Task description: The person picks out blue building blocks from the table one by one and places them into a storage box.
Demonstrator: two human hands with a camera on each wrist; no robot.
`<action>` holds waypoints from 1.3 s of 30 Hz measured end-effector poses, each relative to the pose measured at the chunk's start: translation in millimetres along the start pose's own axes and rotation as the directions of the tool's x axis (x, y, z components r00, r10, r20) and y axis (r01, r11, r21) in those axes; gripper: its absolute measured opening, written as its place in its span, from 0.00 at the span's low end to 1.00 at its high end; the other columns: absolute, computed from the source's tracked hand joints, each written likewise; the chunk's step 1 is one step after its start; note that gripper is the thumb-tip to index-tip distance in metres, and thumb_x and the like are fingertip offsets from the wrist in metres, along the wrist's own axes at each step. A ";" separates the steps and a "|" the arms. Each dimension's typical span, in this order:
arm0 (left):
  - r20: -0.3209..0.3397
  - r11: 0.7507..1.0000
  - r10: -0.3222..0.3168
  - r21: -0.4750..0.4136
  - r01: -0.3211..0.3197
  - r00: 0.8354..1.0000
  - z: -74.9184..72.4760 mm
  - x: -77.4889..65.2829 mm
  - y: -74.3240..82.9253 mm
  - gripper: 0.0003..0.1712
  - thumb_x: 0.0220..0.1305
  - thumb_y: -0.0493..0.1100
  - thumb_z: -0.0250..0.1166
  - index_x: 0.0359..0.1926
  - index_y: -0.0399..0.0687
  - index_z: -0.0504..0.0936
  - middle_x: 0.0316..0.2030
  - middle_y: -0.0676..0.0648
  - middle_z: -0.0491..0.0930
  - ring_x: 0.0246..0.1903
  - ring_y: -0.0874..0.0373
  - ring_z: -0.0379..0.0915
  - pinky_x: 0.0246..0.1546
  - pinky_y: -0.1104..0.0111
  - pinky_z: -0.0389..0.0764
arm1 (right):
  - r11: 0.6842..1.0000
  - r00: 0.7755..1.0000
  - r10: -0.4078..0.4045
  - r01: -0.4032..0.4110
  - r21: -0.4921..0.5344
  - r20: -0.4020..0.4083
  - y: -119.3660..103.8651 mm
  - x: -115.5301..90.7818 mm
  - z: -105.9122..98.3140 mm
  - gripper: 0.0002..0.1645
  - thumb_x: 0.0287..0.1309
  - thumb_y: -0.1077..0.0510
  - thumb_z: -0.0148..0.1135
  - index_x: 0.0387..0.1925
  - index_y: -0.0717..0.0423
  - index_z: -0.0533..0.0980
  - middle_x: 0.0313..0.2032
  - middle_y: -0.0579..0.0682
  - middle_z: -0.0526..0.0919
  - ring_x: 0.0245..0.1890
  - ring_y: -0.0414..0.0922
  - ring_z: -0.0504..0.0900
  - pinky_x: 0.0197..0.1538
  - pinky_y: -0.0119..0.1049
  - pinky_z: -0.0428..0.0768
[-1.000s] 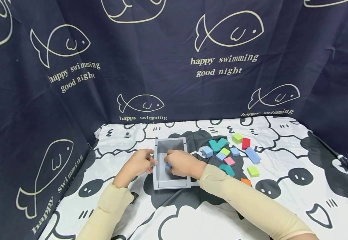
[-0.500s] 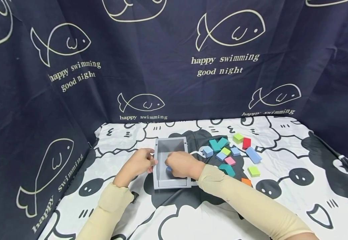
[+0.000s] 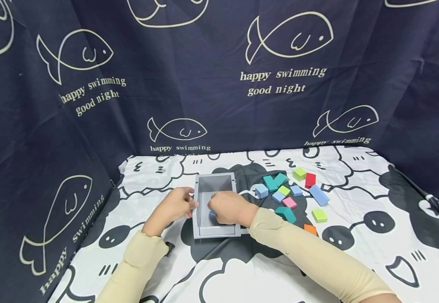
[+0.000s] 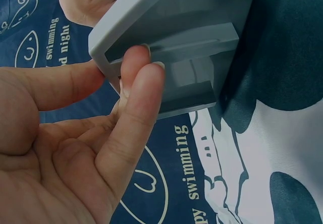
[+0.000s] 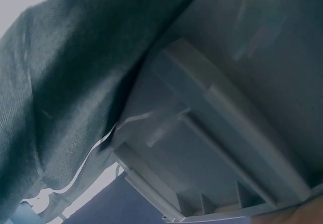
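A grey plastic box [image 3: 219, 232] with an open top stands on the patterned cloth in the head view. At its left wall is my left hand [image 3: 172, 207], pinching the rim between thumb and fingers. The left wrist view shows that thumb [image 4: 70, 85] at the rim's edge and the fingers on the ribbed outer side. My right hand [image 3: 231, 207] reaches inside the box, its fingers curled round a small blue block [image 3: 213, 213]. Most of this block is hidden by the hand. The right wrist view shows mainly the box's outer wall [image 5: 202, 148].
Several loose blocks lie right of the box: teal [image 3: 269, 183], light blue [image 3: 262, 191], pink [image 3: 289, 203], red [image 3: 310, 180], green [image 3: 319, 216] and a long blue one [image 3: 319, 195]. An orange block [image 3: 310, 229] lies near the right forearm. A dark curtain [image 3: 219, 84] hangs behind.
Inside the box, my right hand has shifted slightly and the blue block has moved a little towards the near end. My left hand and the loose blocks stay where they were.
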State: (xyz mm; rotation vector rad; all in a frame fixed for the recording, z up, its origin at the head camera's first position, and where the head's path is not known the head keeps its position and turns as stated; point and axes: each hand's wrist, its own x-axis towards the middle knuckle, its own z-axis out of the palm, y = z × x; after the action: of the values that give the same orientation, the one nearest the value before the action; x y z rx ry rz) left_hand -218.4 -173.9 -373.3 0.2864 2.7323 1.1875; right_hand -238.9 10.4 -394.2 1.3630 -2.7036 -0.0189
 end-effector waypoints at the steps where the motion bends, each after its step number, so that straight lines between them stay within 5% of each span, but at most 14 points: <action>1: -0.001 1.000 -0.002 -0.001 0.002 1.000 0.0 0.0 -0.2 0.27 0.60 0.32 0.62 0.58 0.23 0.68 0.22 0.44 0.81 0.15 0.57 0.77 0.19 0.66 0.83 | 1.000 1.000 0.000 0.000 0.001 -0.002 -0.1 -0.2 0.0 0.05 0.46 0.62 0.64 0.25 0.49 0.83 0.25 0.45 0.81 0.19 0.39 0.70 0.26 0.39 0.80; 8: -0.002 1.000 -0.014 -0.012 0.014 1.000 0.1 -0.8 -0.1 0.27 0.60 0.32 0.62 0.59 0.24 0.68 0.22 0.44 0.81 0.15 0.58 0.77 0.19 0.67 0.82 | 1.000 1.000 -0.003 0.003 0.002 -0.024 0.8 -0.8 1.5 0.05 0.47 0.61 0.64 0.29 0.51 0.83 0.26 0.46 0.79 0.19 0.39 0.71 0.25 0.38 0.79; 15: -0.001 1.000 -0.002 -0.022 0.002 1.000 -0.7 -1.9 0.9 0.27 0.59 0.32 0.62 0.58 0.22 0.68 0.21 0.44 0.81 0.15 0.58 0.77 0.19 0.65 0.83 | 0.996 0.998 -0.009 0.015 0.089 -0.069 4.4 -0.2 -0.8 0.10 0.47 0.61 0.64 0.35 0.56 0.84 0.32 0.48 0.82 0.28 0.40 0.78 0.35 0.37 0.84; 24: 0.001 1.000 -0.003 -0.018 0.003 1.000 -0.9 0.3 0.1 0.27 0.60 0.32 0.62 0.58 0.23 0.67 0.22 0.44 0.81 0.15 0.57 0.77 0.21 0.63 0.84 | 0.922 0.980 0.014 0.064 0.383 -0.198 19.1 -5.3 -4.1 0.12 0.52 0.59 0.62 0.40 0.57 0.83 0.38 0.46 0.82 0.34 0.39 0.79 0.37 0.33 0.82; 33: 0.009 0.999 -0.012 -0.040 0.012 1.000 0.0 0.3 -1.0 0.27 0.59 0.31 0.61 0.58 0.23 0.67 0.22 0.43 0.80 0.16 0.57 0.76 0.22 0.62 0.84 | 0.886 0.964 0.017 0.108 0.451 -0.264 26.2 -21.7 -18.0 0.10 0.54 0.59 0.63 0.40 0.53 0.82 0.39 0.45 0.82 0.35 0.40 0.78 0.36 0.36 0.82; 39: 0.008 0.999 -0.019 -0.050 0.019 1.000 0.2 0.1 -1.1 0.27 0.60 0.31 0.62 0.58 0.23 0.68 0.22 0.44 0.80 0.15 0.58 0.76 0.23 0.61 0.85 | 0.889 0.959 0.075 0.059 0.454 -0.272 35.0 -31.9 -29.1 0.10 0.56 0.56 0.63 0.41 0.48 0.81 0.43 0.41 0.80 0.38 0.34 0.75 0.37 0.36 0.82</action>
State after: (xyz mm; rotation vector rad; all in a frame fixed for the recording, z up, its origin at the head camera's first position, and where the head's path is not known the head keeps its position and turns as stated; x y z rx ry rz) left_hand -218.6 -174.5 -374.3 0.2581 2.6884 1.2448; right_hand -245.0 58.0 -366.2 1.3271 -2.5553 0.8038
